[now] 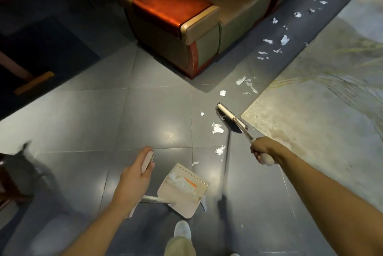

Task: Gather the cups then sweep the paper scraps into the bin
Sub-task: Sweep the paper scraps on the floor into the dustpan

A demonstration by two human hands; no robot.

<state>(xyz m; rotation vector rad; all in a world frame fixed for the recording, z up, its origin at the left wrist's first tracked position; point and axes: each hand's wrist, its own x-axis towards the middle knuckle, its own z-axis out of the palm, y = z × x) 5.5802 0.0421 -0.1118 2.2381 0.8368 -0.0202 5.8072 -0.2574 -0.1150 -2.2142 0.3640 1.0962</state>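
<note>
While the right grip (262, 151) holds the bristly broom (227, 112), the left grip (135, 169) holds the boxy dustpan (183, 207).

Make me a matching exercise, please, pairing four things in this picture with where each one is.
Things:
1 broom
2 dustpan
3 armchair
4 loose paper scraps

Places:
A held by the left hand
B scattered on the floor
C held by the right hand
D standing beyond the broom

Pairs: 1-C, 2-A, 3-D, 4-B.
</note>
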